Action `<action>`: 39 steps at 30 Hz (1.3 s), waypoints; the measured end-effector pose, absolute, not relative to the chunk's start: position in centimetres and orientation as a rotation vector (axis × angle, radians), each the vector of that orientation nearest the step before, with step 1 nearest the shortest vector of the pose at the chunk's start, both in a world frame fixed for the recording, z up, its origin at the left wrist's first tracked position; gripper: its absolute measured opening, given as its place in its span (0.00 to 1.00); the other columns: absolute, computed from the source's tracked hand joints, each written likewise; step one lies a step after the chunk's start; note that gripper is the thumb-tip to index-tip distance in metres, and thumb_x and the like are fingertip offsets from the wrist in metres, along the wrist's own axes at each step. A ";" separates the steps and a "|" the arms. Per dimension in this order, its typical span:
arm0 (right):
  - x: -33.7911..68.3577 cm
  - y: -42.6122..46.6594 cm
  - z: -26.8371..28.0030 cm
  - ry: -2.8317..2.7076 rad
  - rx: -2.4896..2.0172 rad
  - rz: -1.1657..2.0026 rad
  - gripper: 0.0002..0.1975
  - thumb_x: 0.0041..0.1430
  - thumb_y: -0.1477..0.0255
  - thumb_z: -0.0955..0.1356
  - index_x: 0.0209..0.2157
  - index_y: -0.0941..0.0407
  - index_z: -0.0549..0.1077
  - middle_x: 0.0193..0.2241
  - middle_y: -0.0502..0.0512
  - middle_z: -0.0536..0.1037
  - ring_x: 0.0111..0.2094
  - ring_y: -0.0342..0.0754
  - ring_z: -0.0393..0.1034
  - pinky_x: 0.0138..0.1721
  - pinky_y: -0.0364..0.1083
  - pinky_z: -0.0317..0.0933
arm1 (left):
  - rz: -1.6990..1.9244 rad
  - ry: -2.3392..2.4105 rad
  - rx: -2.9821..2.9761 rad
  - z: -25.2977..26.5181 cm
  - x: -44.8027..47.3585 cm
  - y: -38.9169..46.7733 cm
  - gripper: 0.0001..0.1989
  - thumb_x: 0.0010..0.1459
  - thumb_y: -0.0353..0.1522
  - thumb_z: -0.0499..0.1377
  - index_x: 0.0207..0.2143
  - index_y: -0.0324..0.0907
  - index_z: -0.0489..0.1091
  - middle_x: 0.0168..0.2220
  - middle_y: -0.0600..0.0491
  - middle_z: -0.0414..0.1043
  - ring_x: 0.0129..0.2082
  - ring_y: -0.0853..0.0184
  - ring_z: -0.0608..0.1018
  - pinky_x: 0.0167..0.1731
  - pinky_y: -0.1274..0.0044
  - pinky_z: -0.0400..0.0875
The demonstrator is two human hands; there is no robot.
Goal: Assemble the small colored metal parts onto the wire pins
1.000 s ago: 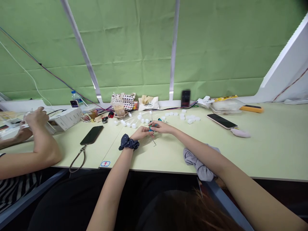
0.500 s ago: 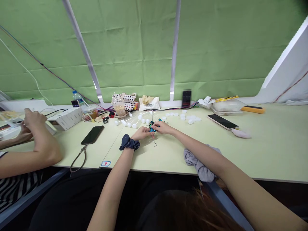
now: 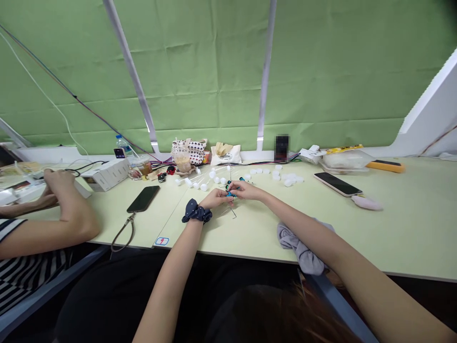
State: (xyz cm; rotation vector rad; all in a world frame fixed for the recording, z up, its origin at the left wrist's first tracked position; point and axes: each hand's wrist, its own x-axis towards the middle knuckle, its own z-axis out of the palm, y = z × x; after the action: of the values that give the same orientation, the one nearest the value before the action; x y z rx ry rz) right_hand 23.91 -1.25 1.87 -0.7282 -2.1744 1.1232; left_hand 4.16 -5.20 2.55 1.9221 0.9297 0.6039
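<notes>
1. While the left hand (image 3: 214,197) pinches a small blue assembly (image 3: 230,194) at the frame's centre, the right hand (image 3: 247,190) grips it too, fingers closed.
2. An L-shaped key (image 3: 234,215) lies just below.

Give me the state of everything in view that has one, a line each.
Left hand: closed on the blue part
Right hand: at the blue part, grip unclear
Blue part: held up in hand
L-shaped key: lying loose
Left phone: flat, screen dark
Right phone: flat, screen dark
Small display: lit
White caps: scattered
Navy scrunchie: worn on left wrist
Grey cloth: crumpled
</notes>
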 end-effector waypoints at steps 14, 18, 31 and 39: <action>24.3 -1.6 2.5 -2.104 -0.653 1.262 0.20 0.55 0.57 0.68 0.42 0.57 0.68 0.32 0.51 0.70 0.21 0.37 0.61 0.21 0.39 0.57 | 0.630 0.905 1.947 2.8 4.1 -5.2 0.29 0.51 0.50 0.59 0.35 0.29 0.76 0.14 0.61 0.52 0.16 0.78 0.49 0.18 0.79 0.39; 24.4 -1.4 2.2 -2.061 -0.799 1.256 0.22 0.56 0.53 0.65 0.35 0.60 0.68 0.22 0.47 0.65 0.16 0.36 0.54 0.16 0.39 0.49 | 0.614 0.921 1.957 3.0 4.1 -5.3 0.29 0.51 0.50 0.59 0.34 0.29 0.77 0.13 0.63 0.46 0.16 0.78 0.47 0.18 0.79 0.38; 24.2 -1.4 2.4 -2.153 -0.671 1.220 0.19 0.55 0.57 0.68 0.38 0.60 0.69 0.28 0.51 0.70 0.19 0.36 0.58 0.20 0.38 0.55 | 0.601 0.940 1.957 3.0 4.1 -5.4 0.29 0.51 0.50 0.59 0.35 0.29 0.77 0.13 0.61 0.50 0.16 0.78 0.47 0.18 0.79 0.38; 24.1 -1.5 2.3 -2.191 -0.823 1.106 0.19 0.57 0.56 0.65 0.34 0.60 0.70 0.20 0.47 0.66 0.17 0.36 0.56 0.17 0.38 0.52 | 0.592 0.920 1.966 3.2 4.2 -5.4 0.28 0.52 0.49 0.59 0.36 0.29 0.76 0.13 0.62 0.49 0.16 0.78 0.47 0.18 0.79 0.38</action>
State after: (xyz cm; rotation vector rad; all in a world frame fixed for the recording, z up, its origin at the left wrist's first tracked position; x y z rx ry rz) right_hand 24.10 -1.53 2.27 -0.8233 -2.1912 1.1058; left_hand 4.24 -5.45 3.20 1.9656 0.9205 0.5922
